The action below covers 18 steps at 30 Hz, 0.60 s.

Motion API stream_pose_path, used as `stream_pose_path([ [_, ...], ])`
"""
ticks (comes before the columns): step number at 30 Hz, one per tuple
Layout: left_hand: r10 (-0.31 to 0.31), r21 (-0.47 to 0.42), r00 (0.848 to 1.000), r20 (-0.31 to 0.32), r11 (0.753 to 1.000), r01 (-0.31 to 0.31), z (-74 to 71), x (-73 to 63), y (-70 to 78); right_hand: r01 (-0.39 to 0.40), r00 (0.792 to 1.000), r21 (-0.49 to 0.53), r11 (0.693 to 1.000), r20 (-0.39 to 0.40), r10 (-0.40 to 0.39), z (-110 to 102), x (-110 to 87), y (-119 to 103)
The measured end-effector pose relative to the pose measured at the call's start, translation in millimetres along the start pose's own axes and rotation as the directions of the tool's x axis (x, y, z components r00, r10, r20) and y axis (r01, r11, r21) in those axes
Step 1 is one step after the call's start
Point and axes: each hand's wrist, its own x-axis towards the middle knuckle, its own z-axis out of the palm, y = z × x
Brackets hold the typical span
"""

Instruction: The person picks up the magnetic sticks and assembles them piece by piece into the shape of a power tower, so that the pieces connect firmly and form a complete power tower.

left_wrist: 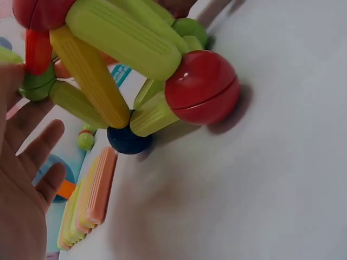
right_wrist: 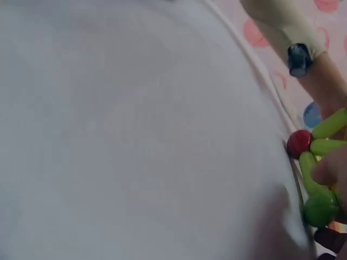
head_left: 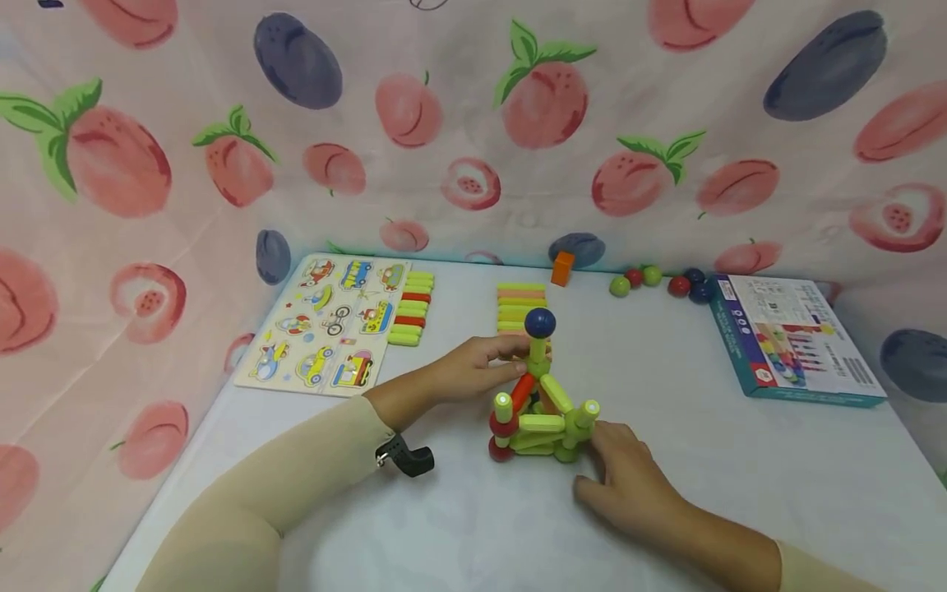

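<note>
A frame of ribbed yellow-green, red and yellow plastic sticks joined by glossy red, green and blue balls [head_left: 542, 423] stands on the white-covered table [head_left: 459, 526], between the hands; a dark blue ball [head_left: 540, 322] tops its upright stick; the left hand [head_left: 466, 370] pinches the frame near a green ball at its far side, other fingers spread; the right hand [head_left: 629, 477] is at the near right corner, though whether it grips cannot be told; a row of pastel sticks [head_left: 521, 302] lies just behind; farther left, red and green sticks [head_left: 413, 308] lie beside a pictured puzzle board [head_left: 325, 329]; at the back sit an orange block [head_left: 562, 269] and loose balls [head_left: 679, 286], the latter near a teal-edged box [head_left: 799, 345].
</note>
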Motion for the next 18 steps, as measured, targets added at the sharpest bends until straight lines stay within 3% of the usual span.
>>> stream_pose_path([
  [2,-0.013,0.055,1.000,-0.012,0.998,0.014,-0.5,-6.9,1.6,0.025,0.999,-0.057,0.998,-0.023,-0.027,6,-1.7,0],
  [6,-0.033,0.090,0.994,-0.105,0.995,0.043,-1.2,-28.5,5.1,0.089,0.996,-0.029,0.996,-0.028,-0.090,1,19.0,6],
  [9,-0.015,0.097,0.988,-0.155,0.995,0.030,1.1,-46.5,6.1,0.189,0.981,0.043,0.981,0.035,-0.190,-7,46.0,20],
  [12,0.011,0.097,0.987,-0.163,0.995,0.005,12.5,-61.6,8.9,0.264,0.949,0.138,0.955,0.138,-0.282,-9,73.1,33],
  [14,0.030,0.095,0.987,-0.157,0.995,-0.015,22.0,-67.7,11.9,0.255,0.930,0.211,0.944,0.215,-0.299,-8,85.0,36],
  [16,0.038,0.078,0.990,-0.133,0.997,-0.028,27.0,-69.8,13.7,0.196,0.922,0.280,0.940,0.274,-0.274,-9,91.6,37],
  [18,0.049,0.039,0.996,-0.071,0.998,-0.047,22.4,-68.9,11.9,0.147,0.934,0.320,0.936,0.265,-0.237,-17,97.1,38],
])
